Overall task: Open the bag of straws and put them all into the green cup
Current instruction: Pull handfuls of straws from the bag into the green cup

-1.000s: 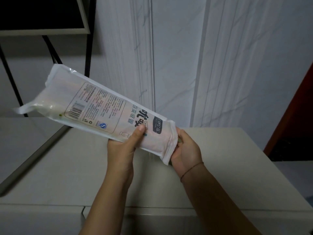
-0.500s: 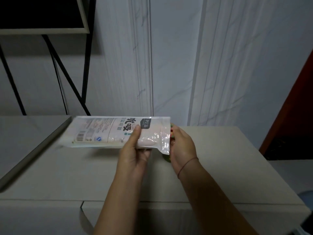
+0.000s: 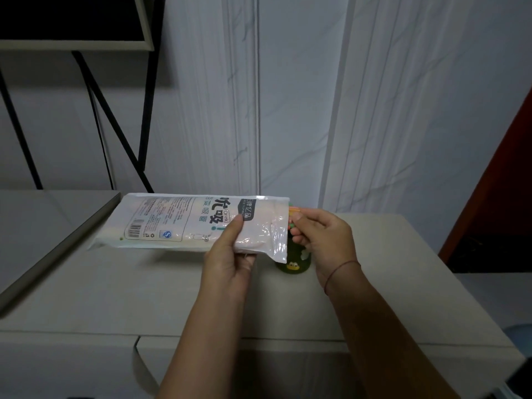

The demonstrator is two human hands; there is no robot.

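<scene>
Above cup (image 3: 293,267): gripping bag (image 3: 184,223) near its mouth with left hand (image 3: 230,254), pinching straws (image 3: 294,211) with right hand (image 3: 322,237). Probably light, slick, bendy; best drawn out bunched, by tips.

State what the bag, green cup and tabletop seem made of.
The bag: thin glossy plastic film; it crinkles and glints near its open end. The green cup: opaque, ceramic or hard plastic, too hidden to tell. The tabletop: smooth matte off-white board, perhaps laminate.
</scene>
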